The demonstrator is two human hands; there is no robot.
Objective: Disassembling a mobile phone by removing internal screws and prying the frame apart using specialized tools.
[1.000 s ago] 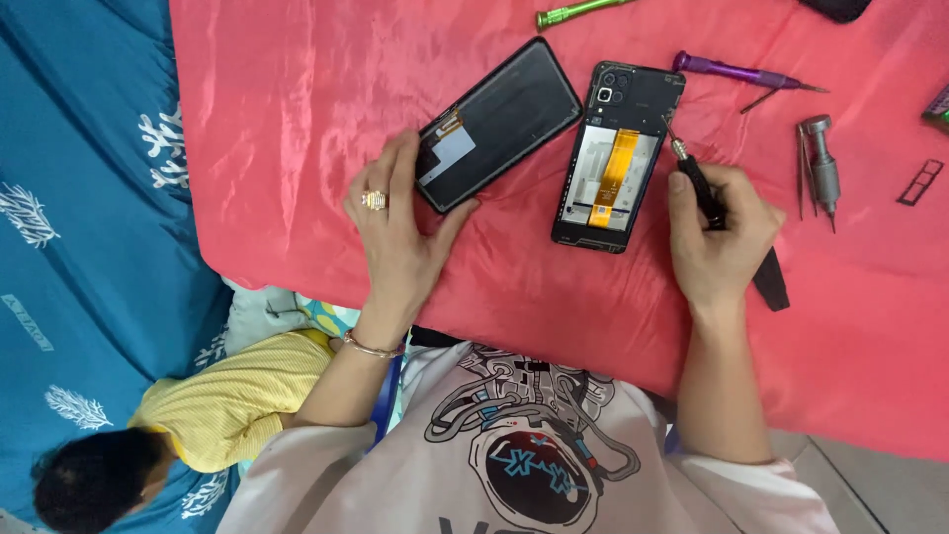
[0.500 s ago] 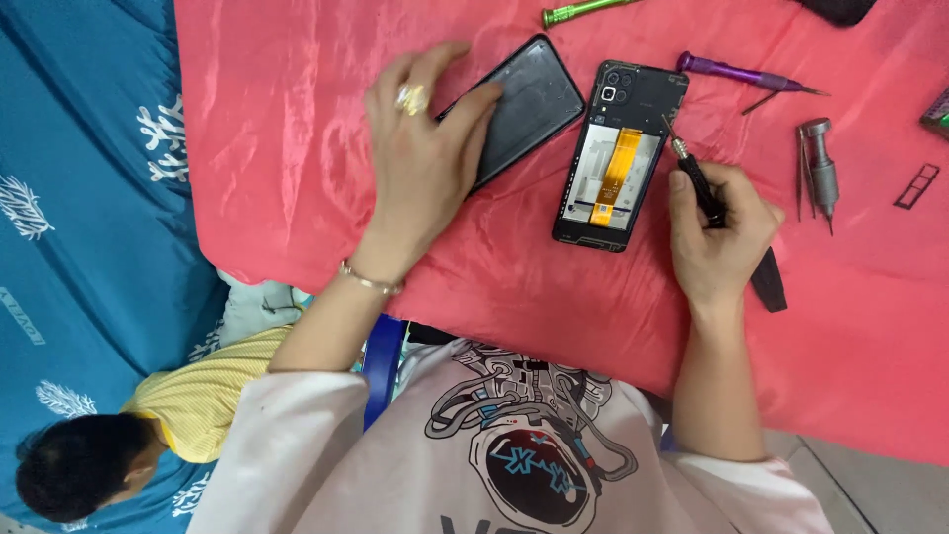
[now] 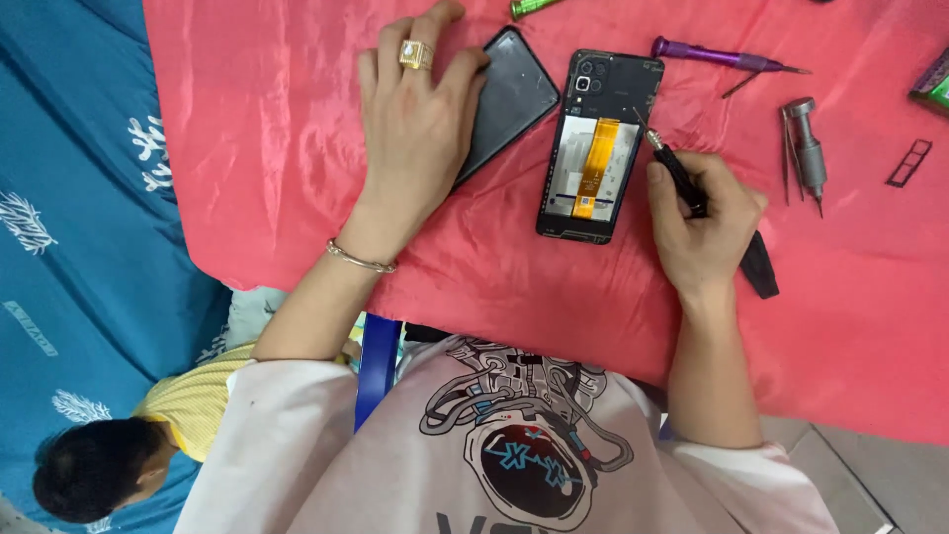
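An opened black phone (image 3: 599, 148) lies on the red cloth (image 3: 277, 148), its insides with an orange flex cable facing up. My right hand (image 3: 704, 222) is closed around a black screwdriver (image 3: 678, 176), whose tip sits at the phone's right edge. To the phone's left lies the black back cover (image 3: 514, 99). My left hand (image 3: 415, 114), with a gold ring and a bracelet, rests flat on it with fingers spread.
A purple screwdriver (image 3: 717, 56), a grey metal tool (image 3: 806, 143), a small black tray frame (image 3: 907, 163) and a green tool (image 3: 534, 7) lie on the cloth. Another person (image 3: 129, 455) in yellow lies on the blue bedding (image 3: 69, 198) at lower left.
My left hand has moved up the cloth with the back cover, from holding its lower edge to lying flat over it. The right hand and screwdriver have stayed by the phone.
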